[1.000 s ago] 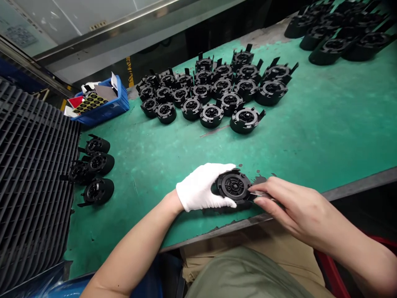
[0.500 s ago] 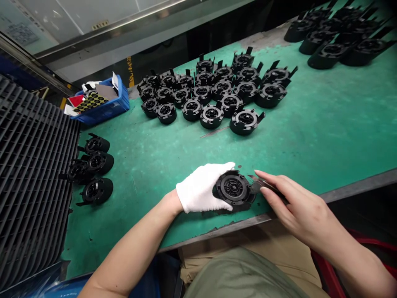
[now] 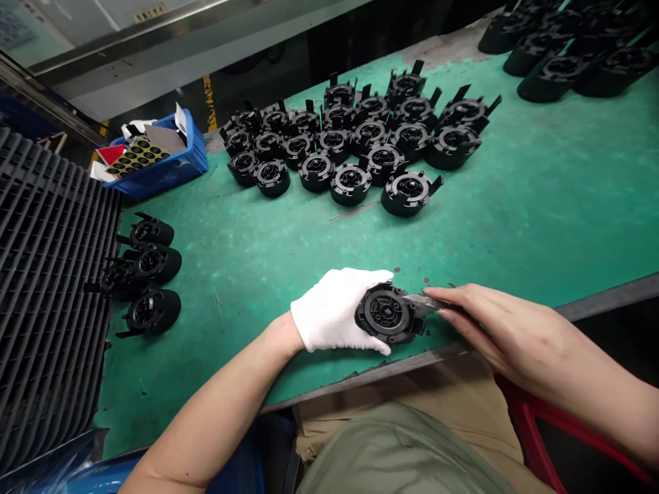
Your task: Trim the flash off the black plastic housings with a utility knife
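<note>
A: Where's the piece?

B: Round black housing (image 3: pixel 388 312), ribbed face up, near the front edge of the green worktop (image 3: pixel 288 237). Whether its base rests there, can't tell.

A: Hands?

B: Gloved left hand (image 3: pixel 334 312) wrapped round its left side, fingers along the far rim, thumb on the near one. Bare right hand (image 3: pixel 494 329) pinching a knife (image 3: pixel 426 302), metal blade at the right-hand rim. Contact uncertain.

A: How would it handle?

B: Looks like moulded plastic: probably light, stiff, a little slick on the smooth wall. The body seems sturdy; the rim tabs look the likeliest to snap.

A: Best hold?

B: Low round the outer wall, as broad as the palm allows. Tabs are poor handles, and the right rim is no place for fingers beside that blade.

A: Further out?

B: Similar housings (image 3: pixel 351 184) clustered beyond the hands, upright, thin prongs rising. A smaller group (image 3: pixel 154 264) off left, below a blue bin (image 3: pixel 178 168) holding sticker sheets (image 3: pixel 134 157).
</note>
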